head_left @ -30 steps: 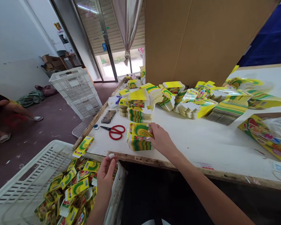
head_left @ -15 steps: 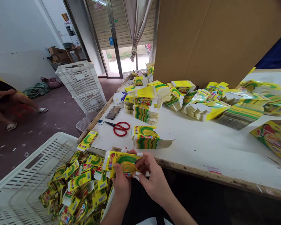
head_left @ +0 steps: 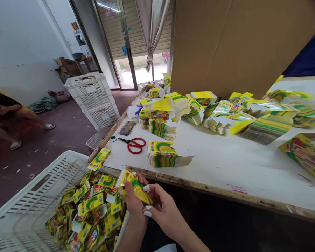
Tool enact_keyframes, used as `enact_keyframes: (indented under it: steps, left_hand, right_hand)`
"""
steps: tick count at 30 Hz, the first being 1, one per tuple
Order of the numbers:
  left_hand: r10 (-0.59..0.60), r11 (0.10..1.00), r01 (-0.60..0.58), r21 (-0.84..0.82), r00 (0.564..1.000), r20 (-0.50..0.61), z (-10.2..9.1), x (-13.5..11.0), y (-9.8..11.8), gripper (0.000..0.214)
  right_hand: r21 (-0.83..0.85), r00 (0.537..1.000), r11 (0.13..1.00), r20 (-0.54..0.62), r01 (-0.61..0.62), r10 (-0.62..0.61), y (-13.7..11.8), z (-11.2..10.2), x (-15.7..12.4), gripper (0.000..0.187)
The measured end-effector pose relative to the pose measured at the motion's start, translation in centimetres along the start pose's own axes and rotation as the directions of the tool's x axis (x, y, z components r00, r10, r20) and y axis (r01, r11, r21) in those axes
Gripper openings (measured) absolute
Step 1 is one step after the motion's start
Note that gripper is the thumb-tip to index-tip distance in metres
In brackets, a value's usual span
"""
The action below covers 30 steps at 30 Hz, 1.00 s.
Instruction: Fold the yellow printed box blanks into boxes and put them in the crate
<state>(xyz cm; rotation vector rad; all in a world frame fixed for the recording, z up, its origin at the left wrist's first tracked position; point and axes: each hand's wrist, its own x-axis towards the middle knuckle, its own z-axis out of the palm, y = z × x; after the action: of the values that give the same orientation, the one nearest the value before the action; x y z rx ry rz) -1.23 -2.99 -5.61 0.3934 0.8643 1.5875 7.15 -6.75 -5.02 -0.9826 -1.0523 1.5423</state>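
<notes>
A small yellow-and-green cardboard carton (head_left: 138, 189) is tilted in front of me, over the table's near edge. My left hand (head_left: 133, 199) is closed around it, thumb on the printed face and fingers behind. At the carton's lower right end is my right hand (head_left: 161, 206), its white-wrapped thumb and forefinger on either side of that end. What its other fingers do is partly hidden. Just beyond my hands, a stack of flat yellow cartons (head_left: 164, 154) rests on the white table (head_left: 210, 182). Below left, a white plastic crate (head_left: 23, 199) holds many similar cartons (head_left: 90, 204).
Red-handled scissors (head_left: 135, 145) lie on the table beside a small blue-and-white roll (head_left: 113, 138). More carton stacks (head_left: 162, 127) line the back, before a large cardboard sheet (head_left: 212, 45). White crates (head_left: 90, 94) are stacked beyond the table. A seated person (head_left: 7, 112) is at far left.
The carton has turned so its right end points lower and nearer me. My right hand has moved down and left, and the white flaps at that end no longer show.
</notes>
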Motion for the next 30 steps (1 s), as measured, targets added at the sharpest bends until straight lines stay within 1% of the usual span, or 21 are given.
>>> enact_keyframes:
  steps: [2,4,5,9,12,14,15,17,18,19,20,21,22,23,24,25,26,27,28,29,30]
  left_hand:
    - [-0.017,0.998,0.020,0.063,0.999,-0.044,0.0,-0.2,-0.4,0.066]
    - [-0.024,0.996,0.028,0.082,0.999,-0.047,-0.1,-0.5,-0.7,0.077]
    - [-0.019,0.996,0.022,0.087,0.999,-0.042,-0.1,-0.6,-0.9,0.075]
    - [0.084,0.977,-0.076,0.198,0.996,-0.032,-0.8,-0.4,-1.0,0.037]
    - [0.076,0.921,-0.103,0.377,0.993,0.088,-1.6,0.1,0.3,0.031]
    - [0.097,0.873,-0.178,0.453,0.976,0.197,-2.0,0.4,2.1,0.035]
    - [0.137,0.848,-0.250,0.467,0.955,0.263,-2.1,0.5,3.1,0.041]
    - [0.196,0.761,-0.407,0.506,0.887,0.418,-2.2,0.5,5.0,0.060]
    - [0.155,0.686,-0.457,0.567,0.853,0.499,-2.1,0.4,5.7,0.074]
    - [0.055,0.590,-0.480,0.649,0.826,0.561,-2.0,0.2,6.1,0.090]
    - [-0.090,0.485,-0.482,0.729,0.802,0.590,-1.8,0.0,6.2,0.102]
    - [-0.231,0.390,-0.480,0.786,0.775,0.588,-1.5,-0.3,6.0,0.106]
    - [-0.338,0.321,-0.476,0.819,0.750,0.569,-1.2,-0.6,5.6,0.101]
    - [-0.397,0.282,-0.472,0.835,0.735,0.550,-0.9,-0.8,5.1,0.090]
    - [-0.412,0.264,-0.467,0.844,0.737,0.536,-0.7,-1.0,4.5,0.076]
    - [-0.398,0.253,-0.461,0.851,0.752,0.526,-0.5,-1.2,3.9,0.065]
    - [-0.367,0.243,-0.455,0.857,0.774,0.516,-0.4,-1.4,3.3,0.060]
    - [-0.337,0.234,-0.452,0.861,0.793,0.508,-0.4,-1.6,2.9,0.060]
    - [-0.326,0.229,-0.455,0.861,0.797,0.508,-0.4,-1.8,2.5,0.062]
    - [-0.325,0.231,-0.464,0.855,0.791,0.517,-0.5,-1.9,2.2,0.065]
    - [-0.330,0.236,-0.481,0.845,0.778,0.535,-0.6,-2.1,1.9,0.069]
  right_hand:
    - [-0.103,0.998,0.994,-0.051,0.025,-0.030,0.3,-0.6,0.3,0.033]
    - [-0.202,0.987,0.976,-0.119,0.083,-0.108,0.5,-1.5,0.5,0.029]
    - [-0.242,0.977,0.963,-0.142,0.123,-0.161,0.6,-1.9,0.6,0.027]
    - [-0.441,0.919,0.856,-0.150,0.268,-0.365,0.3,-3.2,0.5,0.017]
    - [-0.599,0.864,0.730,-0.123,0.328,-0.489,-0.4,-4.6,0.2,0.021]
    - [-0.682,0.819,0.630,-0.079,0.371,-0.568,-1.1,-5.7,-0.1,0.021]
    - [-0.728,0.799,0.563,-0.035,0.392,-0.601,-1.5,-6.2,-0.2,0.022]
    - [-0.811,0.758,0.390,0.096,0.435,-0.645,-2.2,-6.8,-0.6,0.022]
    - [-0.835,0.739,0.301,0.173,0.461,-0.651,-2.5,-6.8,-0.8,0.022]
    - [-0.842,0.718,0.223,0.247,0.492,-0.650,-2.8,-6.6,-1.0,0.021]
    - [-0.836,0.695,0.163,0.309,0.523,-0.649,-2.9,-6.4,-1.2,0.022]
    - [-0.826,0.672,0.123,0.351,0.550,-0.652,-2.9,-6.1,-1.3,0.023]
    - [-0.820,0.660,0.104,0.371,0.563,-0.653,-2.8,-5.8,-1.5,0.025]
    - [-0.824,0.660,0.108,0.359,0.556,-0.660,-2.6,-5.6,-1.7,0.026]
    - [-0.835,0.665,0.141,0.307,0.531,-0.681,-2.3,-5.5,-1.8,0.028]
    - [-0.845,0.673,0.209,0.217,0.492,-0.707,-2.0,-5.6,-1.8,0.036]
    - [-0.838,0.683,0.313,0.095,0.448,-0.724,-1.5,-5.8,-1.8,0.047]
    - [-0.794,0.704,0.448,-0.037,0.411,-0.710,-1.0,-6.0,-1.7,0.057]
    - [-0.706,0.748,0.598,-0.146,0.379,-0.647,-0.6,-6.2,-1.6,0.061]
    - [-0.584,0.816,0.738,-0.209,0.338,-0.540,-0.1,-6.3,-1.5,0.059]
    - [-0.448,0.892,0.852,-0.214,0.272,-0.398,0.2,-6.3,-1.4,0.054]
